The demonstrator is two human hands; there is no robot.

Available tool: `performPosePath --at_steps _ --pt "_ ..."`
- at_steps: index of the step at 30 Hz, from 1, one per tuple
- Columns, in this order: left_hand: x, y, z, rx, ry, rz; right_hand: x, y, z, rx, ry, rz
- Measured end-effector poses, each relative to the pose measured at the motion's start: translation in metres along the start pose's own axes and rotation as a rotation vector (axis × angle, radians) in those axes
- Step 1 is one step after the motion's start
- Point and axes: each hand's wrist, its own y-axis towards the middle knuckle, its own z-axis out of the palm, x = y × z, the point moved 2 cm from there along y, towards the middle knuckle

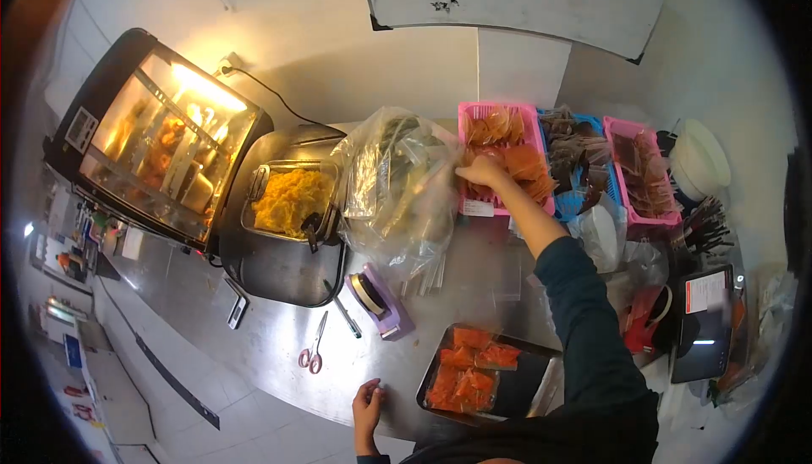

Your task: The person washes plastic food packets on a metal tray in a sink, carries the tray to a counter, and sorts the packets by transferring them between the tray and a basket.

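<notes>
My right hand [484, 170] reaches into the left pink basket [464, 130], with its fingers bent down among small clear packets of orange-brown contents [526, 164]. Whatever its fingertips grip is hidden from above. Beside that hand, a big clear plastic bag [397, 185] bulges with wrapped items. My left hand [368, 405] is by the front edge of the metal table, fingers curled in; its grasp is too small to make out. A black tray [518, 384] to its right holds several clear packets of orange-red food [469, 367]. Scissors with reddish handles [313, 354] lie ahead of it.
A purple tape dispenser [391, 316] and a pen [348, 318] lie mid-table. Behind them sits a pan of yellow food [296, 200] beside a lit glass warmer [165, 142]. Blue [613, 181] and pink [668, 214] baskets, a white bowl [700, 159] and a tablet [704, 324] stand right.
</notes>
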Motion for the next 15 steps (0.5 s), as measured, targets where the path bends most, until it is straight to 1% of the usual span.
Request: performPosePath --at_steps 1,2,4,7,10,13,15 --pt "0.002 0.001 0.0 0.003 0.001 0.004 0.005 -0.003 -0.003 0.093 0.127 0.068" --pt "0.004 0.0 -0.001 -0.003 0.037 -0.021 0.011 -0.007 -0.006 0.1 0.122 0.093" --pt "0.002 0.0 0.0 -0.022 0.052 -0.002 0.019 -0.012 -0.011 0.115 0.106 0.148" --pt "0.004 0.004 -0.001 0.003 0.041 -0.01 -0.016 0.031 0.015 -0.257 -0.198 0.072" --pt "-0.002 0.002 0.001 -0.009 0.018 -0.019 -0.022 0.033 0.011 -0.274 -0.31 -0.016" --pt "-0.001 0.0 0.0 -0.033 -0.019 0.031 -0.026 0.027 -0.004 -0.109 -0.221 0.035" --pt "0.002 0.001 0.001 -0.045 0.001 0.071 -0.029 0.016 -0.005 0.082 -0.226 -0.118"
